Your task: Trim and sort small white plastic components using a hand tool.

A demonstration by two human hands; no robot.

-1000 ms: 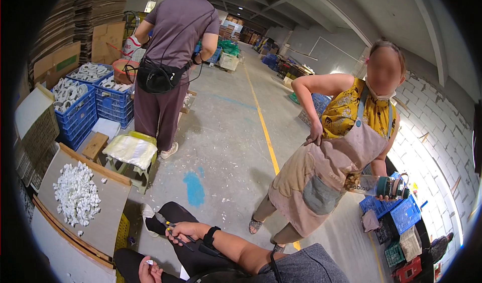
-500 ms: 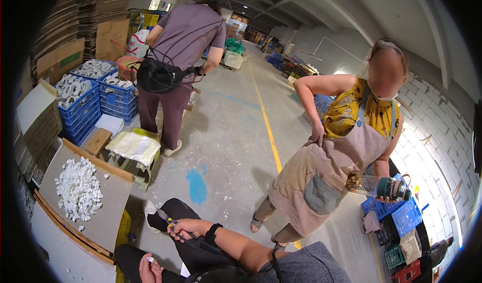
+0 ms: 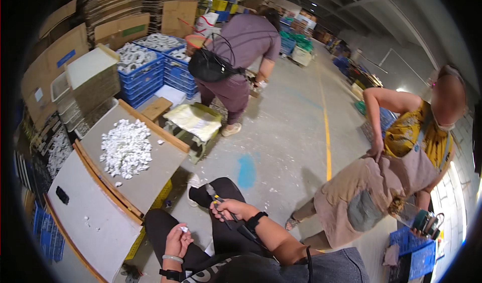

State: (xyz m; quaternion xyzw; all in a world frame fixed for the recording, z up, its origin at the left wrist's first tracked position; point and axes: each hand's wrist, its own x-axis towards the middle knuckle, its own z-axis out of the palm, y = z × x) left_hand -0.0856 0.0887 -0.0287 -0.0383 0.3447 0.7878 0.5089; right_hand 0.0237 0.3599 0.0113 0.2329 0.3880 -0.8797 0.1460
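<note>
In my right hand [image 3: 235, 207] is a pair of pliers [image 3: 216, 200] with yellow and black handles, held above my right knee, the metal jaws pointing up and away. A small white piece [image 3: 184, 229] is pinched between thumb and fingers of my left hand [image 3: 176, 242], over my lap. The two hands are apart, and the pliers do not touch the piece. To the left, a heap of similar small white pieces [image 3: 126, 150] lies on a grey wood-edged board [image 3: 95, 137].
Beside the board is a white tabletop [image 3: 75, 195] with a black object [image 3: 62, 195] and a few scraps. Blue crates [image 3: 142, 77] of white rings and a covered stool [image 3: 195, 120] stand beyond. One person [image 3: 241, 57] bends over; another [image 3: 371, 192] stands at right holding a bottle [image 3: 419, 220].
My view has turned left, so the scene sits further right. More of my left hand and wrist shows. Both hands keep hold of the same things.
</note>
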